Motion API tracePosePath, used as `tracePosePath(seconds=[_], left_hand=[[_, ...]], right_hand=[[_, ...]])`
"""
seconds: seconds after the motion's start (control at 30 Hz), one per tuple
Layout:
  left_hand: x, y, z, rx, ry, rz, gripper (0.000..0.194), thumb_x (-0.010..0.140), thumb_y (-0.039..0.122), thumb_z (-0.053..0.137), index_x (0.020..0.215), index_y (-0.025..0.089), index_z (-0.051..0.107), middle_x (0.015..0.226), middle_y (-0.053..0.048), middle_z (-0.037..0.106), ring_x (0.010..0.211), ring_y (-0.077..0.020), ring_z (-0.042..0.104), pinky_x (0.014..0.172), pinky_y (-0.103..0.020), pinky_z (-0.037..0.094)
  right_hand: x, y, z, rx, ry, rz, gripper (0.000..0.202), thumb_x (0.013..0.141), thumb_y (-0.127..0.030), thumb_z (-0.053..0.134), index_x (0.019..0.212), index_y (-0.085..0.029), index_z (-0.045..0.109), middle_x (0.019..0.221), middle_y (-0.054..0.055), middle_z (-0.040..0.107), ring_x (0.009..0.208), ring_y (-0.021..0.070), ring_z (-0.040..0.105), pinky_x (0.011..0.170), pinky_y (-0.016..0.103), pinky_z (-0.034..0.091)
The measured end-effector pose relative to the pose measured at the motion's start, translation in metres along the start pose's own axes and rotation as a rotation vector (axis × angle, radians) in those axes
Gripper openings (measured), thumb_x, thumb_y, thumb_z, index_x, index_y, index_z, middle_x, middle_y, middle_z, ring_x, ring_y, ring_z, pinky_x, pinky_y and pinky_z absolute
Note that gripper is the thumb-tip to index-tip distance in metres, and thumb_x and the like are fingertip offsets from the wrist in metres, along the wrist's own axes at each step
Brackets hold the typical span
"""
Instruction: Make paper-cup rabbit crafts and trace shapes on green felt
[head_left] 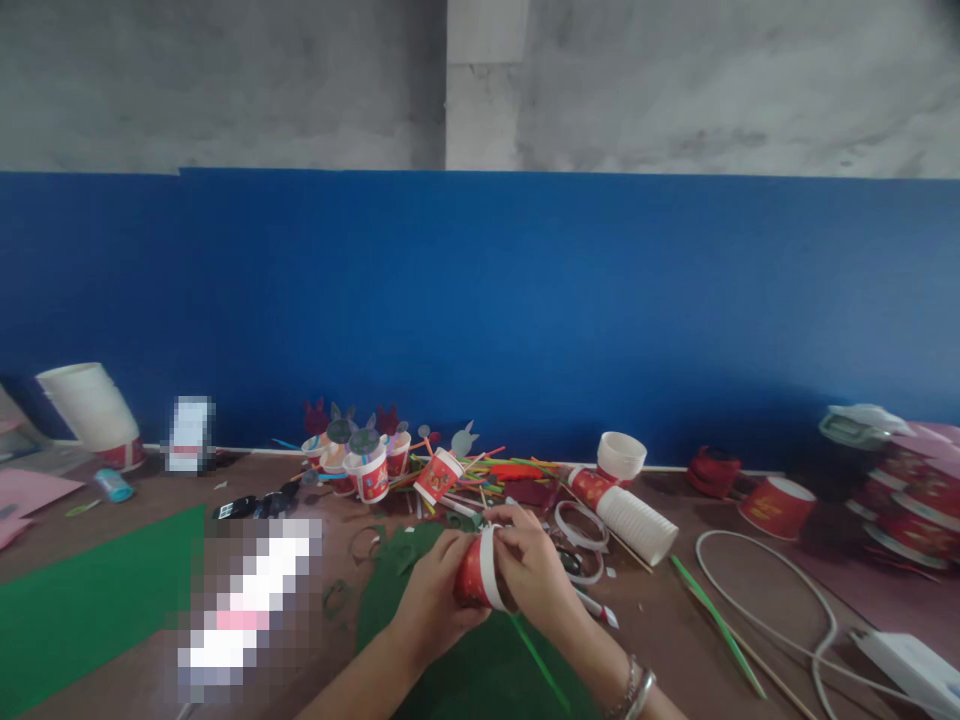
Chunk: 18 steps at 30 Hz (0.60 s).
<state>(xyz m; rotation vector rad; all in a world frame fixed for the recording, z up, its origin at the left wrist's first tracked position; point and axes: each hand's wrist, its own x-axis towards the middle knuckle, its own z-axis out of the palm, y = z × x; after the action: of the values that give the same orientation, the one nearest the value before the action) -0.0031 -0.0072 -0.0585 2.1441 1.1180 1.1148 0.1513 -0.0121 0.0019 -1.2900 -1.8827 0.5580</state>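
From where I'm standing, the person has a red paper cup (471,572) up in both hands, tilted on its side above the near middle of the tabletop (645,640). The left hand (435,595) has its fingers wrapped round the red wall; the right hand (536,565) bends its fingers in narrow at the white rim, though I can't tell whether they pinch something small there.

It looks like careful fitting or adjusting at the rim. I'd say that calls for a steady left hold and light pressure from the right, as thin paper would dent easily.

A green sheet (457,680) lies beneath, with a green strip (540,662) slanting over it. On the far side, a little left, stand decorated cups (373,475); to the right, a stack of white cups (637,525) lies on its side.
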Motion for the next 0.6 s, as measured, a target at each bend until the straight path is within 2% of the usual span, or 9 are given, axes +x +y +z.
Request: tracePosePath(seconds=[0.13,0.3,0.43,0.6], left_hand=[[0.001,0.0,0.0,-0.024,0.022,0.009,0.065,0.053,0.004,0.065,0.113,0.024,0.047,0.106,-0.005,0.055,0.094,-0.0219,0.056,0.082,-0.032,0.045],[0.001,-0.001,0.003,-0.037,0.032,0.013,0.067,0.053,0.003,0.065,0.114,0.023,0.047,0.106,-0.005,0.055,0.094,-0.0215,0.056,0.082,-0.031,0.045],[0.0,-0.004,0.002,0.008,-0.009,0.022,0.071,0.051,0.004,0.066,0.117,0.023,0.048,0.11,-0.006,0.054,0.096,-0.0224,0.056,0.083,-0.032,0.045],[0.0,-0.002,0.0,0.017,-0.025,0.013,0.072,0.051,0.006,0.067,0.118,0.024,0.048,0.111,-0.006,0.054,0.097,-0.0226,0.056,0.085,-0.033,0.045]], right_hand=[[0.0,-0.001,-0.008,-0.09,-0.133,-0.063,0.027,0.071,-0.005,0.043,0.073,-0.019,0.065,0.116,0.007,0.059,0.108,0.0244,0.05,0.09,0.038,0.035],[-0.001,-0.002,-0.007,-0.163,-0.113,-0.05,0.029,0.071,-0.005,0.042,0.071,-0.02,0.067,0.112,0.006,0.062,0.105,0.0249,0.051,0.087,0.039,0.036],[-0.001,0.0,0.0,-0.015,-0.051,0.011,0.025,0.071,-0.009,0.045,0.07,-0.019,0.067,0.108,0.007,0.063,0.103,0.0244,0.053,0.091,0.038,0.036],[0.001,0.002,0.003,0.199,-0.074,0.097,0.025,0.072,-0.013,0.042,0.063,-0.018,0.064,0.107,0.007,0.062,0.098,0.0214,0.056,0.085,0.031,0.042]])
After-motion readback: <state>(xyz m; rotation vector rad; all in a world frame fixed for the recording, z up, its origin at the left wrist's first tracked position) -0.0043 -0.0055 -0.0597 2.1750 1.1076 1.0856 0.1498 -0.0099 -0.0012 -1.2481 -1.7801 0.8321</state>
